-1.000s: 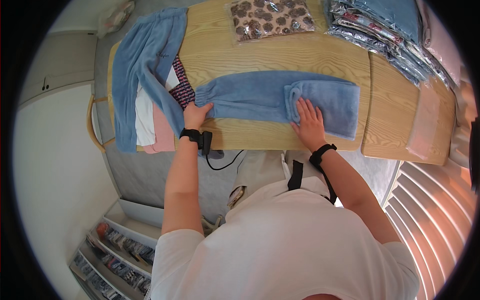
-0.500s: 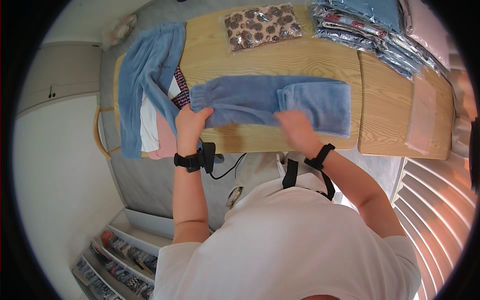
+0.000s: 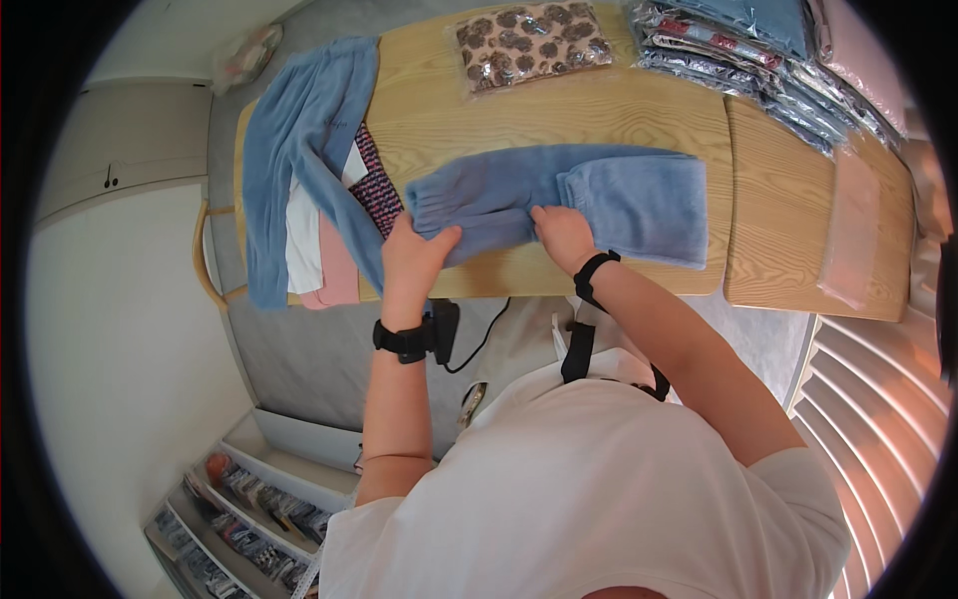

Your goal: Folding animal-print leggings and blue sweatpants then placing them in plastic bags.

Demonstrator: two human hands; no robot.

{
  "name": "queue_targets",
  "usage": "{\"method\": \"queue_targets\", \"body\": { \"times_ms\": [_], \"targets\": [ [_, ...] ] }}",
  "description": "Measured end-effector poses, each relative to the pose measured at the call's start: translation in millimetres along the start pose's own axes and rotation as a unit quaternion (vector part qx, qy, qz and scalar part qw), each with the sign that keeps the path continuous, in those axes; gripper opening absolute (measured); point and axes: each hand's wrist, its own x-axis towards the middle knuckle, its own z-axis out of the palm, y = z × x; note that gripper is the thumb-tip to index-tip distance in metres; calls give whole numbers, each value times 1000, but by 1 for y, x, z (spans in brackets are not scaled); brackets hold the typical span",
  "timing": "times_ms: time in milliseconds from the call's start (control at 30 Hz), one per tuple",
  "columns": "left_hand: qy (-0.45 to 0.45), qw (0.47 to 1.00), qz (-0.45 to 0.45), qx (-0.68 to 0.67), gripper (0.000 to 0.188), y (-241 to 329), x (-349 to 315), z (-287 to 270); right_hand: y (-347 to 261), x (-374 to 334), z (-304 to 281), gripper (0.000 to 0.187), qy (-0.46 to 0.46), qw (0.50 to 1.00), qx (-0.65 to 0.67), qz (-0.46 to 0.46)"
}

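Note:
Blue fleece trousers [image 3: 499, 185] lie lengthwise across the wooden table, with their right part folded back into a flat rectangle [image 3: 649, 205]. My left hand [image 3: 414, 255] grips the front edge by the gathered elastic end, thumb on top and fingers partly hidden. Close to the fold, my right hand [image 3: 564, 238] pinches the same front edge. A second blue fleece garment [image 3: 299, 160] with a gathered waist drapes over the table's left end. Under it show a white cloth [image 3: 303, 245], a pink cloth [image 3: 339, 270] and a dark patterned woven cloth [image 3: 376, 190].
A spotted garment in clear plastic [image 3: 534, 48] lies at the far edge of the table [image 3: 409, 110]. Bagged clothes [image 3: 718, 55] are stacked at the far right, near a pinkish clear sheet [image 3: 850, 230]. Shelves of packed items [image 3: 249, 509] stand at lower left.
My right hand has moved left along the trousers' front edge, away from the folded part. My left hand has shifted slightly right and the gathered end with it.

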Motion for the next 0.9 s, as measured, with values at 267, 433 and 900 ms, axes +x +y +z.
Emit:
{"method": "queue_targets", "body": {
  "times_ms": [267, 433, 900],
  "targets": [
    [-18, 999, 39, 12, 54, 53, -14, 48, 11, -9, -56, 33, -61, 891, 430, 137],
    [-58, 980, 176, 68, 45, 82, -31, 92, 3, -31, -131, 57, -111, 603, 741, 273],
    [-344, 814, 468, -4, 40, 34, -76, 143, 24, -6, -171, 35, -166, 566, 747, 307]
  ]
}}
